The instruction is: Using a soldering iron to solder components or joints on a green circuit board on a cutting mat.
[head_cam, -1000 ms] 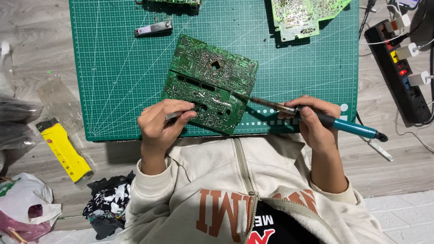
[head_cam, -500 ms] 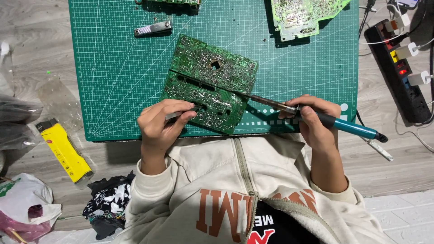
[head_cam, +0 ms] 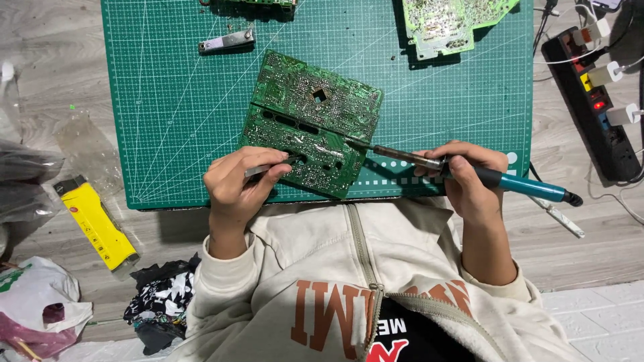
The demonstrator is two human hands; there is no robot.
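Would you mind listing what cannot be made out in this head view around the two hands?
- Tool in the left hand: mostly hidden by the fingers.
- Soldering iron tip: too small to tell whether it touches the circuit board.
- Pale board: cut off by the top edge.

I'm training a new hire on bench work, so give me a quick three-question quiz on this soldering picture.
1. True or false: the right hand holds the soldering iron.
2. What does the left hand hold? A) metal tweezers B) the yellow box C) a plug
3. Fill in: the circuit board being worked on lies on a green cutting ____.

Key: 1 true; 2 A, the tweezers reach the board's near edge; 3 mat.
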